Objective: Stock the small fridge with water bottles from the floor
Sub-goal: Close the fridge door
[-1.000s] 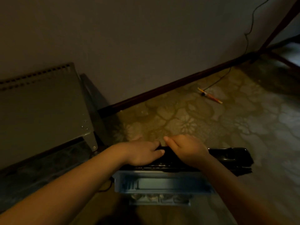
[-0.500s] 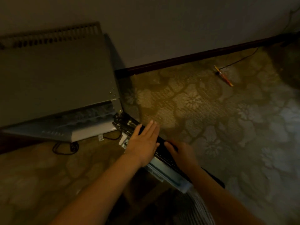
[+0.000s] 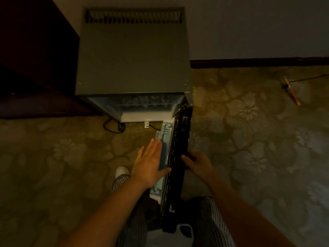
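I'm looking down on the small fridge (image 3: 133, 59) against the wall, its door (image 3: 179, 139) standing open toward me. My left hand (image 3: 151, 164) is pressing flat, fingers straight, on the door shelf (image 3: 165, 132). My right hand (image 3: 199, 164) is clutching the door's black outer edge. The shelf contents are too dim to tell.

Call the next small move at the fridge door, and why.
Probably lift the left hand off the fridge door, leaving the right hand gripping its outer edge: the door stands wide open, yet both hands are on it, so neither is free to fetch stock.
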Available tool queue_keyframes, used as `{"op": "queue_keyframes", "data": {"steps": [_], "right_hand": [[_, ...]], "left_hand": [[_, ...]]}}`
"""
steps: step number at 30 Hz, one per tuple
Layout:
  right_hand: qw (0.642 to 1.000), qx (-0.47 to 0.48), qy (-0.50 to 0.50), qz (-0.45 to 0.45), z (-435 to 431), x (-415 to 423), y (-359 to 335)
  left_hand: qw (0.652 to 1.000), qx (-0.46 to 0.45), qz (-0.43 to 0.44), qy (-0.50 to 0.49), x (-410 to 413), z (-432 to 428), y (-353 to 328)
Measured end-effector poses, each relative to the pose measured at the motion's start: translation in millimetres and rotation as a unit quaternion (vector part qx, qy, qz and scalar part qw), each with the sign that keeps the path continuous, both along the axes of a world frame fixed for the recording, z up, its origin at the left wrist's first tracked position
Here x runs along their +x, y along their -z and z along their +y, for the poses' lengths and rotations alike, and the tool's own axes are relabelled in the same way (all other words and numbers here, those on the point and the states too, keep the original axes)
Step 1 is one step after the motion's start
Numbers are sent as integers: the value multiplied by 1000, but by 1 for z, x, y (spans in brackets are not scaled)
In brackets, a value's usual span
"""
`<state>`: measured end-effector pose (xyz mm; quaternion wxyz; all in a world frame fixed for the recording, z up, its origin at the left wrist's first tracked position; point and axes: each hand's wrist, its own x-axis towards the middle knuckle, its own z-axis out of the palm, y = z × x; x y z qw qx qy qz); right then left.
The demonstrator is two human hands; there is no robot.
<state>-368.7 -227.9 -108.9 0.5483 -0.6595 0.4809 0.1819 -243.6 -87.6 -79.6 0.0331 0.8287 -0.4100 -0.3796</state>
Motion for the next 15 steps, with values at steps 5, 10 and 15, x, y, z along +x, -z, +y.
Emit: {"op": "queue_keyframes", "data": {"steps": [5,10,15], "right_hand": [[997,36,61,22,30,50,8],[994,25,101,20,42,102,15],[995,19,94,23,34,145,17]], "left_hand": [[999,34,-15,-9,34,27,-2],[996,47,-69,-4,95,38,3],[989,31,-140,21,157,30,1]]}}
